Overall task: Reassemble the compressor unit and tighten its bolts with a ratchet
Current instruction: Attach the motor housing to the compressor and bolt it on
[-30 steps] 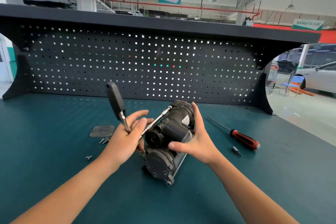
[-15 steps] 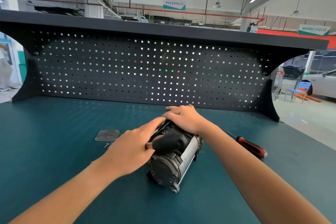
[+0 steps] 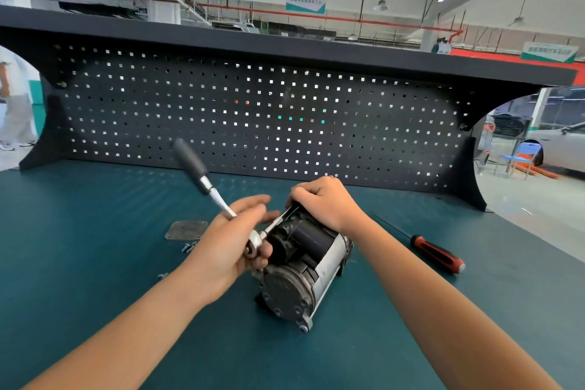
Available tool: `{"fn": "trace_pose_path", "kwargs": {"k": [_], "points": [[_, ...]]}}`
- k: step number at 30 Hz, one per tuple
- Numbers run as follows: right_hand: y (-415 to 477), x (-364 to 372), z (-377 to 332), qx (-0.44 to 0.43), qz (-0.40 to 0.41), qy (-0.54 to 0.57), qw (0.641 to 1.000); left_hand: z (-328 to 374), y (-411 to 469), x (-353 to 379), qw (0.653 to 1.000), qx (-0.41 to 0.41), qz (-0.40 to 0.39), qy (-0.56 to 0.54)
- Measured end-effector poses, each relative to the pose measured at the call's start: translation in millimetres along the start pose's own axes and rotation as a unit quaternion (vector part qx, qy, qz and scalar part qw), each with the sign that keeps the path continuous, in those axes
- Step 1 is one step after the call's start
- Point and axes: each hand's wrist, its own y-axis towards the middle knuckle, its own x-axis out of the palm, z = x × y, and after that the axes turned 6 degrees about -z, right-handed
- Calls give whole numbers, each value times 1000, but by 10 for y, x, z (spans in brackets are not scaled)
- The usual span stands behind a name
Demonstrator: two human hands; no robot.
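- The teal tabletop (image 3: 95,231) has a black pegboard (image 3: 253,123) standing along its far edge.
- The compressor (image 3: 304,263) lies on its side near the middle of the tabletop, its round bolted end facing the near edge.
- The right hand (image 3: 326,203) rests on the compressor's far end, fingers curled over it and grasping it.
- The left hand (image 3: 228,244) grasps the ratchet (image 3: 218,198) near its head, with the black handle pointing up toward the far left corner.
- A red-handled screwdriver (image 3: 437,255) lies toward the right edge.
- A flat metal plate (image 3: 186,230) lies left of the compressor.
- Loose bolts (image 3: 189,247) lie just beside the plate.
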Motion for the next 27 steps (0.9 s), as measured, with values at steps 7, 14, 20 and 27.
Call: {"fn": "trace_pose_path", "kwargs": {"k": [7,14,20,27], "points": [[7,-57,9,9,-37,15,999,77,16,-250,663,211,-119,709],[19,-70,-3,2,-76,-54,996,-55,85,-243,827,219,-87,510],[-17,-55,23,-18,-53,-47,997,-115,81,-125,932,-103,43,-344],[39,-65,5,13,-60,-28,998,-43,86,-171,996,40,5,75]]}}
